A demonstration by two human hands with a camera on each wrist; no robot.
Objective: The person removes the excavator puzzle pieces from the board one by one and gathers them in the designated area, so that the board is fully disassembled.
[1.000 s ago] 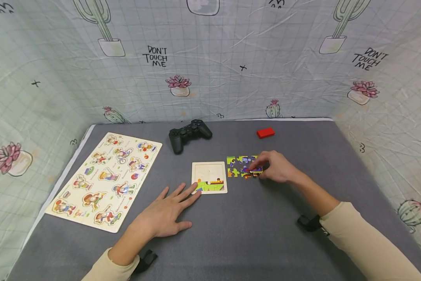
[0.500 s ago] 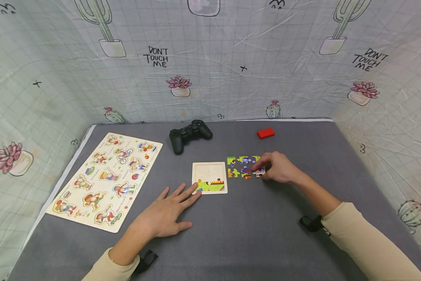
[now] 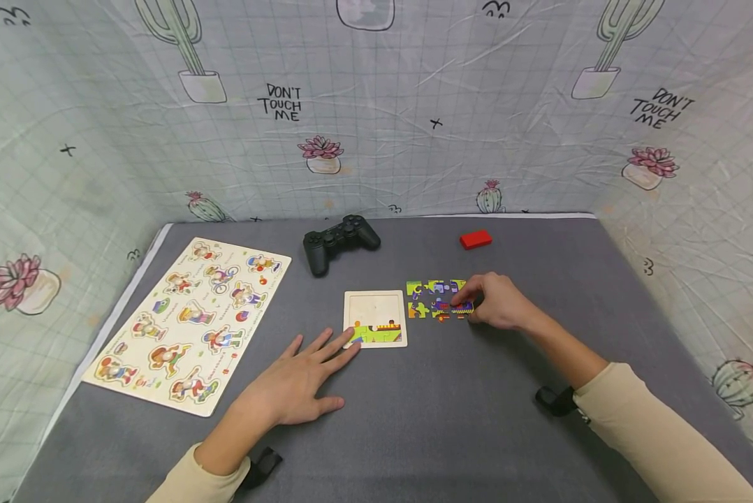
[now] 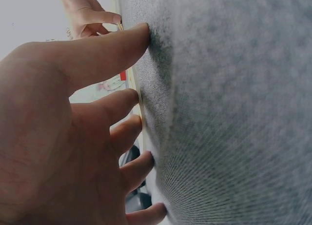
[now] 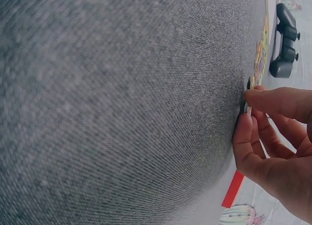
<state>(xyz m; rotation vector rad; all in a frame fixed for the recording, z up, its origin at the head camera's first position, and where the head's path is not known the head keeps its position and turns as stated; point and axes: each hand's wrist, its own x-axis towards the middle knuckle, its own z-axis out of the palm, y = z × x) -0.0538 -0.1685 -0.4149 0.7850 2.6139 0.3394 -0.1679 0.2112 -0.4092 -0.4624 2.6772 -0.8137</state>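
Note:
In the head view, my left hand (image 3: 295,384) lies spread, its fingertips at the lower left corner of a square wooden puzzle tray (image 3: 375,304). A strip of joined green and red pieces (image 3: 376,336) fills the tray's near edge. To its right, my right hand (image 3: 499,300) pinches a purple and yellow-striped puzzle piece (image 3: 463,307) between thumb and fingers, low over the cloth. Several loose puzzle pieces (image 3: 419,309) lie between that hand and the tray. The right wrist view shows the thumb and fingertips (image 5: 253,99) meeting on the piece's thin edge, which they mostly hide.
A large wooden board with figures (image 3: 191,314) lies on the left of the grey cloth. Behind the tray is a black game controller (image 3: 341,241). A red block (image 3: 475,239) sits farther back on the right. Printed fabric walls (image 3: 376,140) enclose the table.
My right hand has shifted slightly right with the puzzle piece, which now shows right beside a neighbouring piece. The left hand and the tray have stayed in place.

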